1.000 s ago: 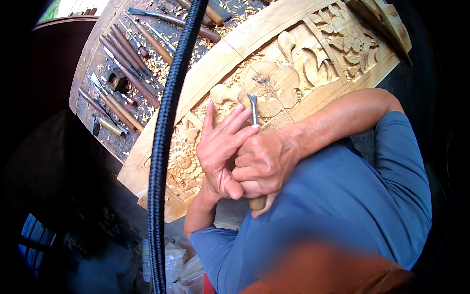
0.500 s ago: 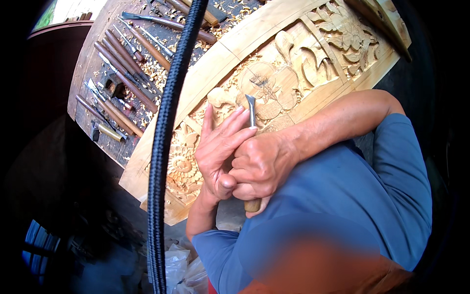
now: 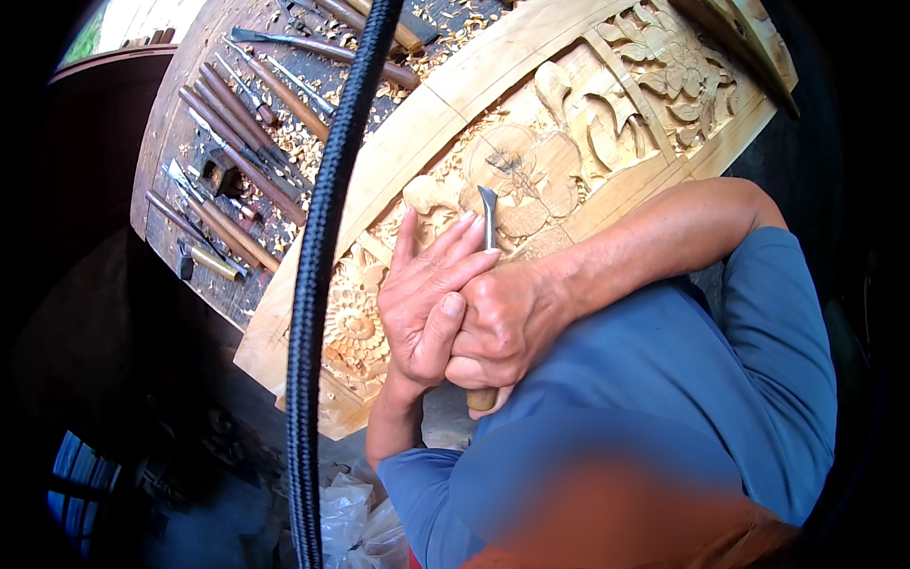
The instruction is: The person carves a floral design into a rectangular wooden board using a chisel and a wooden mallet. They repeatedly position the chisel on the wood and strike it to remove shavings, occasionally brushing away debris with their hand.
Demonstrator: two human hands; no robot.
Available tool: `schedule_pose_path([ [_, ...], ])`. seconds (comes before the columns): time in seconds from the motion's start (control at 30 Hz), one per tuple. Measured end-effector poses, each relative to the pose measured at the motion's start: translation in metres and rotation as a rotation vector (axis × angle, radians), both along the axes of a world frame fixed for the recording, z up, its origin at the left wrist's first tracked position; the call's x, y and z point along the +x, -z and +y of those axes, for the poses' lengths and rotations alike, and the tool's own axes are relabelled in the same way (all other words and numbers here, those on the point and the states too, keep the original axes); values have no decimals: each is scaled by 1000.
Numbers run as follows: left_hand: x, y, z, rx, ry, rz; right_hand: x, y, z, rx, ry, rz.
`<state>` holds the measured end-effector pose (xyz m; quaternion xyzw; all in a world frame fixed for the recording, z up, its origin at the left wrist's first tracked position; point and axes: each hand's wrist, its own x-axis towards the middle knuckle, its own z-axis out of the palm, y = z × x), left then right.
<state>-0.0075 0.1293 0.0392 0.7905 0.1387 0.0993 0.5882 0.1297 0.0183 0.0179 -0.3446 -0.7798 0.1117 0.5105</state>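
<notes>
My right hand is wrapped round the wooden handle of a carving chisel; the handle's butt shows below the fist. The flared steel blade points away from me, over the lower edge of a round flower blank. Beside the fist, my left hand has its fingers stretched out flat toward the panel and close to the blade. Its thumb rests across the right hand's knuckles. Beneath both hands lies a pale wooden panel, with a finished carved flower at the left and a pencilled flower shape in the middle.
A dark workbench at the far left carries several wood-handled chisels and many shavings. A thick black braided cable crosses the view from top to bottom. A dark wooden bar lies over the panel's far right. Clear plastic bags sit below.
My left thumb has lifted from beside the right fist's lower fingers onto its knuckles. The right hand and the chisel have tilted very slightly, with the handle's butt shifting left.
</notes>
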Motion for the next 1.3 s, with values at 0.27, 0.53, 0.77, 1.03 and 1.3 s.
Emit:
schedule_pose_path([
  [0.27, 1, -7, 6, -74, 15, 76, -1, -2, 3, -21, 16, -30],
  [0.53, 1, -10, 5, -80, 21, 83, -3, 1, 4, -4, 21, -30],
  [0.77, 2, -7, 4, -72, 13, 76, -6, 7, 4, 24, 50, -54],
  [1.03, 1, -7, 3, -70, 20, 102, -8, 11, 4, 34, 60, -20],
  [1.3, 2, -10, 4, -63, 33, 125, -3, 8, 2, 12, 21, -126],
])
